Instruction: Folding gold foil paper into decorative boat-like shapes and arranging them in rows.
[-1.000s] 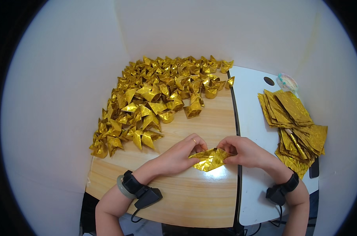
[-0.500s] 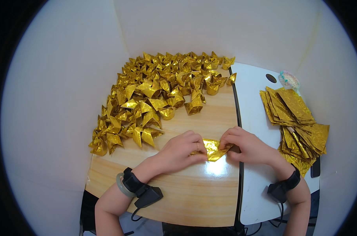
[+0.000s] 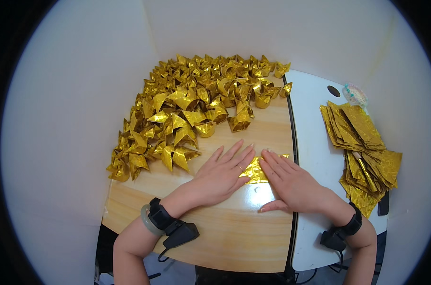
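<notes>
A folded piece of gold foil paper (image 3: 254, 173) lies flat on the wood-grain table, near its right edge. My left hand (image 3: 221, 173) rests open over the paper's left part, fingers stretched away from me. Flat across the right part lies my right hand (image 3: 290, 183), its fingers extended and the thumb spread out toward the table's near side. A small corner of foil shows past the right fingertips; the rest of the paper's ends are under the hands. Several folded gold paper ingots (image 3: 177, 107) crowd the far left of the table, the nearest just beyond my left hand.
Fanned gold foil sheets (image 3: 355, 128) are stacked on the white table (image 3: 315, 142) at the right, with a dark phone-like object (image 3: 383, 203) partly under them. A pastel crocheted item (image 3: 355, 95) sits behind the stack. A dark seam divides the tables; pale walls enclose them.
Both hands have gone from pinching the lifted foil paper to lying flat, fingers extended, on it. The paper is now pressed down on the table. The whole view has shifted slightly.
</notes>
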`<state>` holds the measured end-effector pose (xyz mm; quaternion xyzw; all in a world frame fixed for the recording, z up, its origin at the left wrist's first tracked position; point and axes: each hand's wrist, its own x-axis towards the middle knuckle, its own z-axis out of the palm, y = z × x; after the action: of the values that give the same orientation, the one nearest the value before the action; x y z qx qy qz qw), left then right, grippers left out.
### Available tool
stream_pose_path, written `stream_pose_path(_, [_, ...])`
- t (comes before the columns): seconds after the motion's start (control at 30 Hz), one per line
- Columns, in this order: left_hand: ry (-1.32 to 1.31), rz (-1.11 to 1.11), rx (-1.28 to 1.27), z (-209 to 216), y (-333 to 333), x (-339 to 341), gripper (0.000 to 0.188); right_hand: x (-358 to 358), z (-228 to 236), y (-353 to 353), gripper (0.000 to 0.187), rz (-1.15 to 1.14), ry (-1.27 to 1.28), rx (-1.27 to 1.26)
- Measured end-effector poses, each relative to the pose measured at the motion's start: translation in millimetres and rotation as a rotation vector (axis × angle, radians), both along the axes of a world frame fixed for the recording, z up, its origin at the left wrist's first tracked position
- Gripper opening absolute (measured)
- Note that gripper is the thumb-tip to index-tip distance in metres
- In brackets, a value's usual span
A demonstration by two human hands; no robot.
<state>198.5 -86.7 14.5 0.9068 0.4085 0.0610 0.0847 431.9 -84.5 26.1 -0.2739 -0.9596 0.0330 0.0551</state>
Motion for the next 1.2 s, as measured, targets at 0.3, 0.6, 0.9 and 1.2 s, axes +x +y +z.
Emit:
stream_pose_path(0.3, [0.008,0.039,0.015,-1.9,-2.3,0.8,0.061,11.6,3.5,3.4,0.103,-0.196,-0.110,0.072])
stream_pose_path(0.6, [0.068,0.090,-0.003,-1.3,-3.5,0.3,0.065,4.6,4.0,2.8,0.100,-0.054,-0.065,-0.028])
stream_pose_path(0.9, [-0.276,-0.067,0.061,10.2,1.6,0.0,0.045,1.0,2.3,4.1,0.094,-0.125,-0.070,0.114])
stream_pose_path(1.2, [-0.402,-0.050,0.099,3.0,-0.3,-0.6,0.032,-8.0,8.2,8.9,0.037,-0.093,0.222,-0.026])
